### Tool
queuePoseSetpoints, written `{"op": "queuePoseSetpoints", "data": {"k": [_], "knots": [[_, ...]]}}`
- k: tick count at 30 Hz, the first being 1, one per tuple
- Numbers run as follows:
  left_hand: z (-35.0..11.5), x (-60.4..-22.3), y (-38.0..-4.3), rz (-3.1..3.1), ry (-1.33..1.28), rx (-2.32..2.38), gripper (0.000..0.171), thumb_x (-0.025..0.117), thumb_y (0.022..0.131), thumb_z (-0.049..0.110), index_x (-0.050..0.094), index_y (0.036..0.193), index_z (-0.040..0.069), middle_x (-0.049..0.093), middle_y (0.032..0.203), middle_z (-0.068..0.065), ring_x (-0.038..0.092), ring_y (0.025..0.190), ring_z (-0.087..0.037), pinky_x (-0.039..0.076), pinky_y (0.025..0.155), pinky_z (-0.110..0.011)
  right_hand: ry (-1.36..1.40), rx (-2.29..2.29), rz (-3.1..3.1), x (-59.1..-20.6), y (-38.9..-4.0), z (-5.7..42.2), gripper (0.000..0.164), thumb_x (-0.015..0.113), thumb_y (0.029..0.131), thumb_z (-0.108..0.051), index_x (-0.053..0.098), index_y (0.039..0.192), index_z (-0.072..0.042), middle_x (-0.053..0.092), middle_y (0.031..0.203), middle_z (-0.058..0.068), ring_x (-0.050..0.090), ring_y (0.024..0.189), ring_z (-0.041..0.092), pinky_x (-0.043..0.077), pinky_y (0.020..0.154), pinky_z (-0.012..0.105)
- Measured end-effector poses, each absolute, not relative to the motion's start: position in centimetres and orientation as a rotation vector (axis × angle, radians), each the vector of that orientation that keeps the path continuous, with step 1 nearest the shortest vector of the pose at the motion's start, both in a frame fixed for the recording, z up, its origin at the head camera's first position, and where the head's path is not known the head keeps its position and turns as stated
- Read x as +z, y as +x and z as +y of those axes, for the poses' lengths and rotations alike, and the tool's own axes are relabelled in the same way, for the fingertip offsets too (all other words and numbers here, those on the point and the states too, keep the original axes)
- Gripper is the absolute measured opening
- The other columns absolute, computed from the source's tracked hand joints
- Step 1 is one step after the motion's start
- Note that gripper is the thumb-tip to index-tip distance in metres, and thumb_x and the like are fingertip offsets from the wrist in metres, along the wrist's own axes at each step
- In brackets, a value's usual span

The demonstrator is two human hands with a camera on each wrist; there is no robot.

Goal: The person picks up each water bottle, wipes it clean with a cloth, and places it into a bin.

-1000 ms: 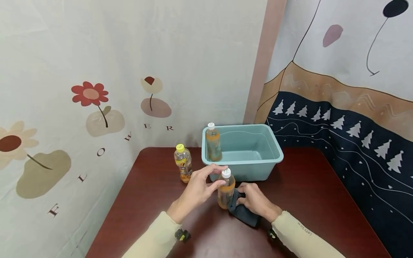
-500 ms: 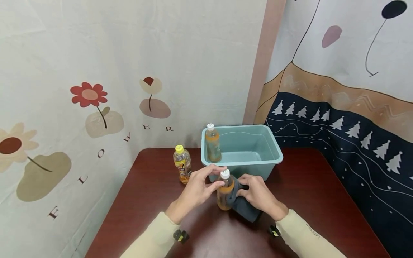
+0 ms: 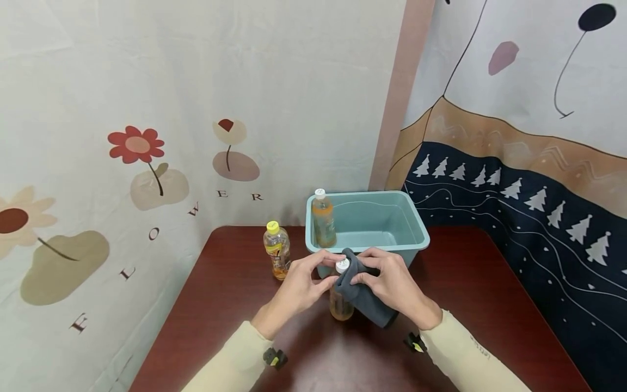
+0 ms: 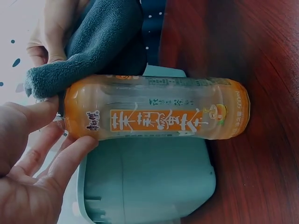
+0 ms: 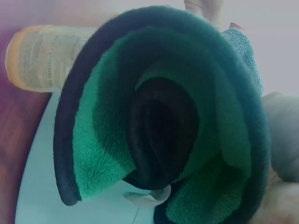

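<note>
A plastic drink bottle (image 3: 341, 308) with a white cap stands upright on the table in front of the bin. Its orange label with white lettering shows in the left wrist view. My left hand (image 3: 305, 282) holds the bottle by its neck, thumb and fingers on either side. In my right hand (image 3: 394, 279) is a dark grey towel (image 3: 371, 306), pinched between thumb and fingers and pressed to the bottle's shoulder and neck, beside the cap. The towel's loose end hangs down to the right; in the right wrist view it curls open and hides most of that hand.
Behind the hands stands a light blue plastic bin (image 3: 392, 220), with a similar white-capped bottle (image 3: 324, 223) upright in its left end. A yellow-capped bottle (image 3: 277, 253) stands left of the bin on the dark red table (image 3: 235, 305). Printed cloth walls rise behind the table.
My right hand has moved the towel up along the bottle, from its lower side to the neck and cap. The left hand has kept its hold, and the bottle has stayed in place.
</note>
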State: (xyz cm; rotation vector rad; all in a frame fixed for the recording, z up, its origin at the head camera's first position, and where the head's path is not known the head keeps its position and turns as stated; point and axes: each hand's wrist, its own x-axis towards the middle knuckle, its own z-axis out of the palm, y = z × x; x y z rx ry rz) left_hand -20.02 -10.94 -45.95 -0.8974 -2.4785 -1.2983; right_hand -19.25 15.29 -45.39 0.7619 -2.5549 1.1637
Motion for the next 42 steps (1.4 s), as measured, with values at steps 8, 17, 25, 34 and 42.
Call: {"op": "queuePoseSetpoints", "data": {"k": [8, 17, 25, 34, 42], "knots": [[-11.0, -45.8, -20.1, -2.527, -0.857, -1.331, 0.045, 0.092, 0.102, 0.01, 0.08, 0.141, 0.029, 0.089, 0.127, 0.001, 0.079, 0.098, -0.017, 0.054, 0.069, -0.027, 0.797, 1.12, -2.556, -45.3, -19.4, 15.3, 0.037, 0.1, 0.091, -0.01, 0.09, 0.127, -0.008, 0.082, 0.123, 0.001, 0.081, 0.11, 0.019, 0.07, 0.092, 0.031], [-11.0, -46.1, -20.1, -2.515, -0.85, -1.364, 0.038, 0.09, 0.105, 0.018, 0.081, 0.14, 0.031, 0.089, 0.128, 0.003, 0.079, 0.099, -0.014, 0.052, 0.068, -0.026, 0.856, 1.007, -2.592, -45.3, -19.5, 15.2, 0.037, 0.1, 0.09, -0.01, 0.09, 0.126, -0.007, 0.082, 0.122, 0.002, 0.081, 0.11, 0.019, 0.071, 0.094, 0.034], [-11.1, -46.0, -20.3, -2.522, -0.855, -1.373, 0.04, 0.092, 0.103, 0.02, 0.081, 0.139, 0.031, 0.089, 0.125, 0.004, 0.08, 0.102, -0.017, 0.051, 0.068, -0.026, 0.843, 0.977, -2.644, -46.8, -19.5, 16.0, 0.034, 0.099, 0.091, -0.004, 0.091, 0.124, -0.005, 0.083, 0.115, 0.002, 0.083, 0.104, 0.018, 0.07, 0.088, 0.031], [-10.9, -45.9, -20.2, -2.532, -0.868, -1.355, 0.039, 0.09, 0.105, 0.023, 0.079, 0.14, 0.035, 0.088, 0.123, 0.005, 0.072, 0.088, -0.009, 0.051, 0.064, -0.026, 0.913, 0.885, -2.797, -52.0, -20.6, 16.1, 0.02, 0.095, 0.093, 0.003, 0.093, 0.107, -0.011, 0.081, 0.104, 0.0, 0.083, 0.1, 0.022, 0.068, 0.082, 0.028], [-10.9, -45.8, -20.0, -2.54, -0.869, -1.375, 0.038, 0.09, 0.106, 0.022, 0.078, 0.139, 0.035, 0.087, 0.124, 0.006, 0.081, 0.105, -0.014, 0.053, 0.07, -0.024, 0.963, 0.895, -2.869, -54.7, -21.2, 15.9, 0.015, 0.099, 0.092, -0.004, 0.089, 0.089, -0.016, 0.084, 0.101, 0.006, 0.079, 0.087, 0.015, 0.058, 0.072, 0.023]]}}
